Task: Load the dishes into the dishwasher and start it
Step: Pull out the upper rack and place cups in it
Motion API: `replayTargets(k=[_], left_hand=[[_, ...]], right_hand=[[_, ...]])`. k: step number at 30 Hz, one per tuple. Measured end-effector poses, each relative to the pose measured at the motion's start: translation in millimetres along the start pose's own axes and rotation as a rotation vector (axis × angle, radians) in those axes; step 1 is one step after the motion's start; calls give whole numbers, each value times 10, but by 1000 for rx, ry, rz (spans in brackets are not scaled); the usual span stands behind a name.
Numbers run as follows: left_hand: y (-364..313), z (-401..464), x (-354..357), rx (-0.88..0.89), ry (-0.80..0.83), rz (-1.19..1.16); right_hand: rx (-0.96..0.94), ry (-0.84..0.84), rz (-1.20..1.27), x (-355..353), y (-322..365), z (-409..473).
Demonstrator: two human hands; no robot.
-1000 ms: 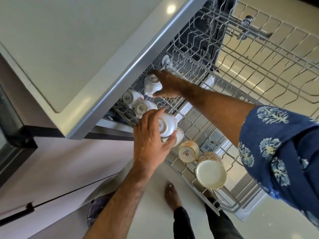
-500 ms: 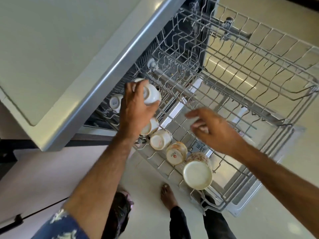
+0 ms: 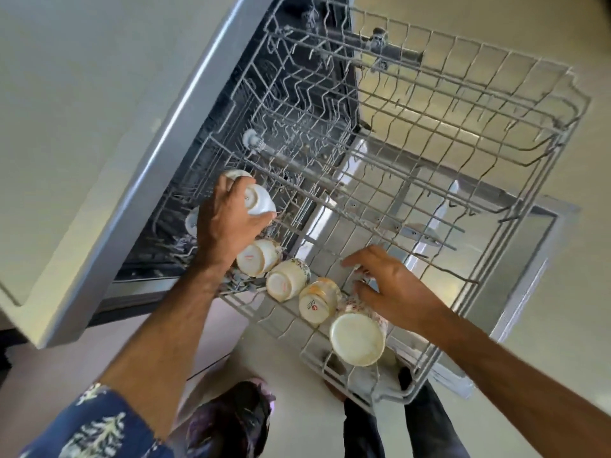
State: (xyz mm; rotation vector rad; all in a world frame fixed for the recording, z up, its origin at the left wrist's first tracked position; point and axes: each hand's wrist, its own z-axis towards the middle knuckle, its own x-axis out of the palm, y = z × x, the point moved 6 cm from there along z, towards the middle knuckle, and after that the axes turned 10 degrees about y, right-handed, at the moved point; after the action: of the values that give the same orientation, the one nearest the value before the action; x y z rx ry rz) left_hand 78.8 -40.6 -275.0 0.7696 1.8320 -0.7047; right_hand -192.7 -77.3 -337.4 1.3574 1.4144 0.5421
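A: Here, the left hand (image 3: 228, 226) grips a white cup (image 3: 259, 201) upside down at the rack's (image 3: 496, 153) left edge, under the worktop (image 3: 99, 94).

B: And the right hand (image 3: 393, 289)?

A: Open, fingers spread, holding nothing, touching the floral mug (image 3: 358, 337) at the rack's near edge. Three cream cups (image 3: 287, 280) lie in a row along that edge, between the white cup and the mug.

Home kitchen: open dishwasher (image 3: 330, 94) under a countertop (image 3: 82, 94), cup-loaded rack (image 3: 496, 180).
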Motion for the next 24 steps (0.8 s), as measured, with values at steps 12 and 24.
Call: replayTargets(k=[12,24], left_hand=[[-29,163,259,-56,70,-149],[-100,156,360,-22,131,174]], right_hand=[[30,3,41,16,-107,49],[38,37,32,-17,-84,89]])
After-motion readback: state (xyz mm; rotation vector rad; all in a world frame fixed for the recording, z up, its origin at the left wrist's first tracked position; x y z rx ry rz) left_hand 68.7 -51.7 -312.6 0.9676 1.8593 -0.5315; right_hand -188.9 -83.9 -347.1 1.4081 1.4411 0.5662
